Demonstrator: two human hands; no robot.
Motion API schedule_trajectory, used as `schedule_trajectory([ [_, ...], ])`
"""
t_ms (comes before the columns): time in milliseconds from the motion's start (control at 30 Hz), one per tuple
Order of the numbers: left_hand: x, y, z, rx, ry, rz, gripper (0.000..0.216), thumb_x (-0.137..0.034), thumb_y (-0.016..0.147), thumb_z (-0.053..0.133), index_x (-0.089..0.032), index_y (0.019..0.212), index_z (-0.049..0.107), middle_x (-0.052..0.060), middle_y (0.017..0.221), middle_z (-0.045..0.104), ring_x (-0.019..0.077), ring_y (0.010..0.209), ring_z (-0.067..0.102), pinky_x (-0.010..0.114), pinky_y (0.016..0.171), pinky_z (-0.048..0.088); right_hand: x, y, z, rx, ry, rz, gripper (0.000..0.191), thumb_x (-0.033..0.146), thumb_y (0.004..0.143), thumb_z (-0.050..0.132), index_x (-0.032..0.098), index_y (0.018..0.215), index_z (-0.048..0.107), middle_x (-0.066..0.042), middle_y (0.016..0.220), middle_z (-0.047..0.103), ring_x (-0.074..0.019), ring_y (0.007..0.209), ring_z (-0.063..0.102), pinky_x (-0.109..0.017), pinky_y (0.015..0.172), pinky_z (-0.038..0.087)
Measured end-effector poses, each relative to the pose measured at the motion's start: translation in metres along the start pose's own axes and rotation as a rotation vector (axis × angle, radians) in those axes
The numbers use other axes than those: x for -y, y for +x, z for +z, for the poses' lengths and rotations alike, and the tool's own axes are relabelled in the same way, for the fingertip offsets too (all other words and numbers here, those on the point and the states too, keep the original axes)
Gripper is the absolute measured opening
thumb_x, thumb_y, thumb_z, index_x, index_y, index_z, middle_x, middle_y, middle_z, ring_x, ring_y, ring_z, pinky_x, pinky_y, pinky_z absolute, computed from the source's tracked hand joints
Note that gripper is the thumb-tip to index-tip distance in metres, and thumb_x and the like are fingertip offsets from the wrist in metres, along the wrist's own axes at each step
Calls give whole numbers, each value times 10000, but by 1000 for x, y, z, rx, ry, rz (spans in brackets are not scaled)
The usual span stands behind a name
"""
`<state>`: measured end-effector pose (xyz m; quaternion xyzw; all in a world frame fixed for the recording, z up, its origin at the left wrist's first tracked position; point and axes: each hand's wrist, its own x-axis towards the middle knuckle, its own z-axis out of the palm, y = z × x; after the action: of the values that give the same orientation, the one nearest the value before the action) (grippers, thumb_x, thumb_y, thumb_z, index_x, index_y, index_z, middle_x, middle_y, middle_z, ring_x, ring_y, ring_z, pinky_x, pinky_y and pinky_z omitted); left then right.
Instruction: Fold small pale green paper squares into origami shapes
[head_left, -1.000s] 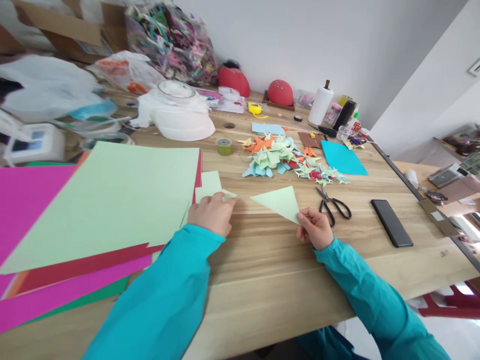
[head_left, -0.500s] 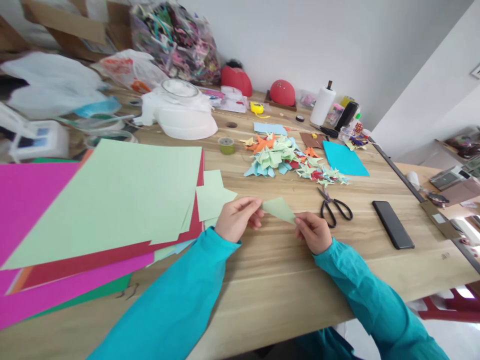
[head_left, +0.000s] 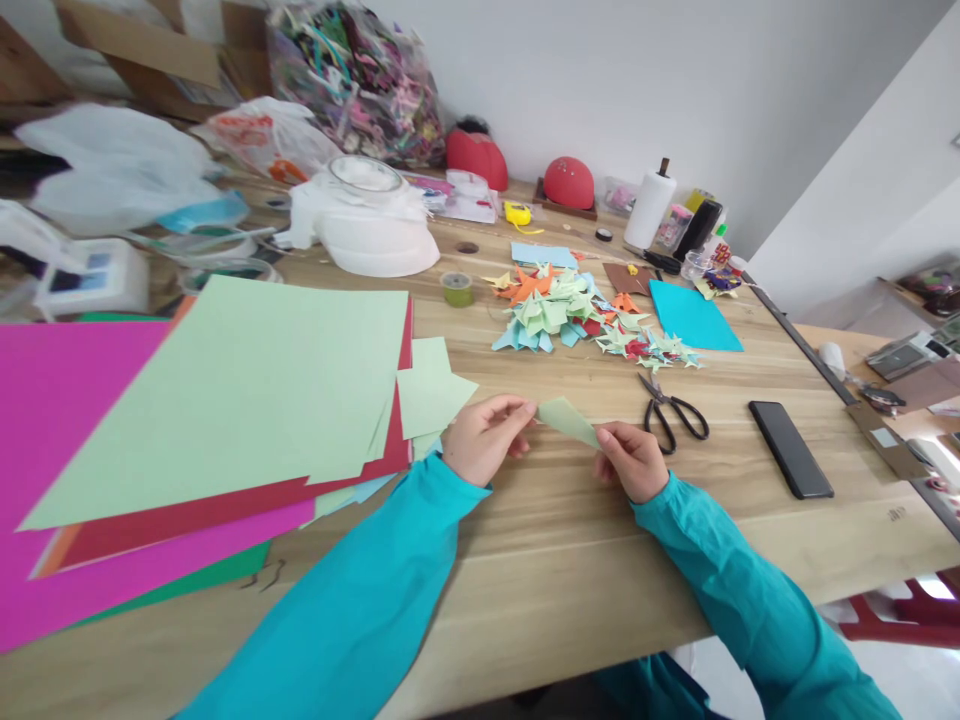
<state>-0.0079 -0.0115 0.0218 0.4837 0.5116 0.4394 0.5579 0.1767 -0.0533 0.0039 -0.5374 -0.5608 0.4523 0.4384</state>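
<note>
A small folded piece of pale green paper point(head_left: 568, 421) is stretched between my two hands, just above the wooden table. My left hand point(head_left: 489, 437) pinches its left corner between thumb and fingers. At the paper's right corner, my right hand point(head_left: 631, 459) grips it the same way. Left of my left hand lie loose pale green paper squares point(head_left: 431, 392), beside a stack of large coloured sheets with a pale green sheet point(head_left: 240, 390) on top. Black-handled scissors point(head_left: 671, 412) rest with blades open beyond my right hand. Behind the hands is a heap of folded paper stars point(head_left: 555, 305).
A black phone point(head_left: 790, 450) lies to the right. Farther back are a turquoise sheet point(head_left: 695, 316), a roll of tape point(head_left: 457, 289), a yellow tape measure point(head_left: 517, 213), a white visor-like item point(head_left: 375, 225) and a white roll point(head_left: 649, 208). Plastic bags point(head_left: 112, 165) crowd the back left.
The folded paper looks slightly narrower, its top corner a little lower. Both hands still hold its ends, and the whole view has shifted slightly.
</note>
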Motion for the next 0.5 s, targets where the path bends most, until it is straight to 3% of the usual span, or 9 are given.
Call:
schedule_trajectory([
  [500, -1, -2, 1, 0, 31, 13, 379, -473, 610, 618, -122, 750, 597, 33, 637, 609, 95, 403, 515, 215, 394, 437, 1, -1, 0, 46, 11, 65, 410, 539, 743, 459, 145, 782, 565, 40, 423, 525, -67, 323, 436, -174, 339, 365],
])
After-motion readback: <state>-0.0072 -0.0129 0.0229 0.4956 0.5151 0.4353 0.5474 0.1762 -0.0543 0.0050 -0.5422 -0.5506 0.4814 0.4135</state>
